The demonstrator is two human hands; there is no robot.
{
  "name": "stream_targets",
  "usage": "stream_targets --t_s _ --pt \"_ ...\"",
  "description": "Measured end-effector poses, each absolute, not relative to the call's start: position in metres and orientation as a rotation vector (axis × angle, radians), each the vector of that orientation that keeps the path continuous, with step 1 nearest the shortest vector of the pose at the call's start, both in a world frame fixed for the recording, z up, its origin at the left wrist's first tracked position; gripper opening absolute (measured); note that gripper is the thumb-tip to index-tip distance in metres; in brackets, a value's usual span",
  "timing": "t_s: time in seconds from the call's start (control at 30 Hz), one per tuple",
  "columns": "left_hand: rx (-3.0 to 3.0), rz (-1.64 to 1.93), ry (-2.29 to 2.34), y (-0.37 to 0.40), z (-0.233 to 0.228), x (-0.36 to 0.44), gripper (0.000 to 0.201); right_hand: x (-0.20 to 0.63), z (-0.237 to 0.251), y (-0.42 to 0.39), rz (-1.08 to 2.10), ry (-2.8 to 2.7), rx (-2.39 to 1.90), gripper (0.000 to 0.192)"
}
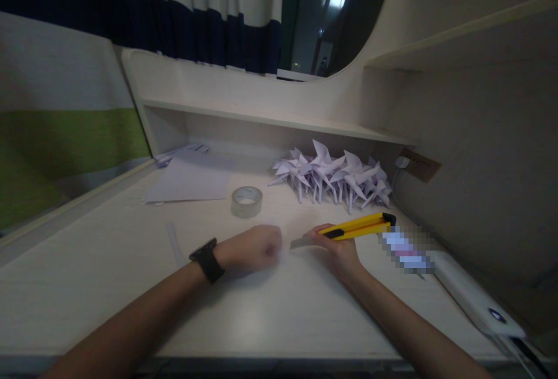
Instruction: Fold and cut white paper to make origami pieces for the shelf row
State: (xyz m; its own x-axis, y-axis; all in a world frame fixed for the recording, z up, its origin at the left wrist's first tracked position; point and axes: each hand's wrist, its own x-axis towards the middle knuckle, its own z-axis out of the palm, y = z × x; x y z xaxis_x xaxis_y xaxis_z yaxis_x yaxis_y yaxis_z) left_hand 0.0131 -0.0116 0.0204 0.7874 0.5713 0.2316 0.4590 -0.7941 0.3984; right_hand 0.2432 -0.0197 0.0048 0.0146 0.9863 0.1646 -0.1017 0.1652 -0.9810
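Note:
My right hand (344,256) grips a yellow utility knife (364,226) whose blade is out and points left, toward my other hand. Just left of the blade tip, my left hand (257,246) is closed in a fist above the desk, with a dark watch on its wrist. A pale blur shows by its fingers, but I cannot make out what they hold. Behind this hand stands a roll of clear tape (246,209). A narrow paper strip (173,240) lies on the desk to the left, partly hidden by my forearm.
Several white paper pinwheels (329,175) are heaped at the back right. White paper sheets (189,178) lie at the back left, under a low shelf (261,120). On the right are a blurred-out lit screen (405,251), a long white device (473,295) with cables, and a wall socket (421,165).

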Motion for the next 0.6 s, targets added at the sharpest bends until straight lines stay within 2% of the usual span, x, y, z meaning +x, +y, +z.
stream_targets --t_s 0.2,0.6 --pt "2.617 0.628 0.890 -0.0082 0.0150 0.0145 0.018 0.2446 0.0032 -0.0183 1.113 -1.199 -1.001 0.021" --pt "2.633 0.544 0.938 -0.0096 0.0137 0.0151 0.016 0.2429 0.0075 -0.0199 1.088 -1.189 -1.016 0.021"
